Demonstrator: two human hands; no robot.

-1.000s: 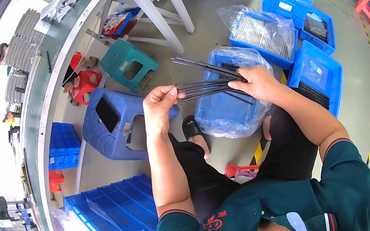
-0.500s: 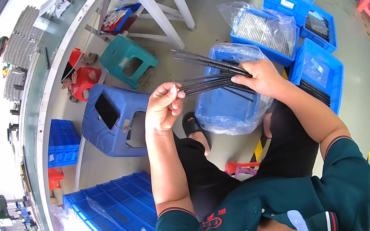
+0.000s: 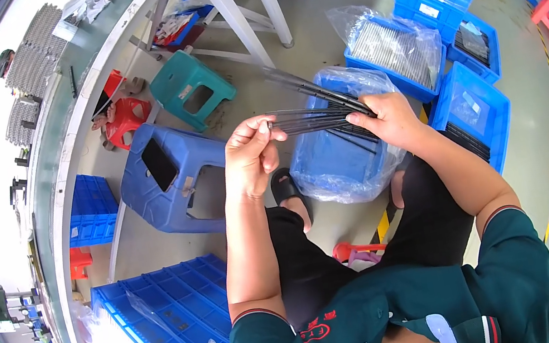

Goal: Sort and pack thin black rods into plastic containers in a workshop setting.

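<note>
My right hand (image 3: 389,120) is closed around a fanned bundle of thin black rods (image 3: 319,91), which point toward the left and far left. My left hand (image 3: 249,148) pinches the near-left ends of some rods between thumb and fingertips. Other rods in the bundle stick out past it, free at their far ends. Below the bundle stands a blue bin lined with clear plastic (image 3: 339,168); a few black rods show inside, partly hidden by my right hand and the bundle.
On the left, a blue stool (image 3: 151,214) bears a phone (image 3: 159,165), with a green stool (image 3: 191,87) beyond. Blue bins of rods (image 3: 392,50) stand at the far right. A long workbench (image 3: 74,125) runs along the left. Blue crates (image 3: 167,313) lie near left.
My left hand has shifted slightly right along the rod ends. The bundle in my right hand has tilted a little, its far ends moving right.
</note>
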